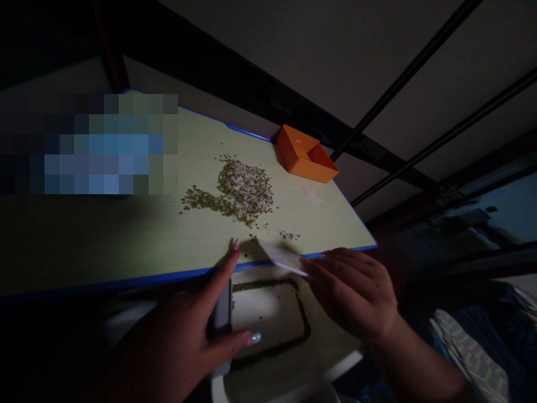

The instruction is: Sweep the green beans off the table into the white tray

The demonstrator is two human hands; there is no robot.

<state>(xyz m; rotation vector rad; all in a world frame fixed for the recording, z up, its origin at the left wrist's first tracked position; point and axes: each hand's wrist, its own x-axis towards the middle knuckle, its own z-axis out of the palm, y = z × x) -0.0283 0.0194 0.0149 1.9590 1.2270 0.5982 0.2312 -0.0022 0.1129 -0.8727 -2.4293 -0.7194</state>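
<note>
Head view, the only one. Dim room, light falling mostly on the tabletop.

Right hand [356, 291]: thumb and fingers narrow, closed on a white card [285, 262]. The card slants out over the table's blue edge [176, 275], its far corner near a few strays. I take the pinch at the near end to be chosen so the long free part can lie low to the surface.

Left hand [184, 330]: forefinger and thumb set wide, forefinger tip at the table edge, thumb over the white tray [268, 319]. A grey piece [222, 319] shows between them. Whether the hidden fingers grip it, I cannot tell; the spread looks suited to steadying.

The green seeds [245, 190] lie on the table [339, 226] in a loose heap, pale grains mixed in, a tail running left. The tray sits just below the table edge, between the hands, presumably for easy reach; a dark line of seeds rings its floor.

Orange box [306, 159] near the table's far edge, apart from the heap, perhaps leaving the middle free. Pale patch [311, 195] before it, too faint to identify.
</note>
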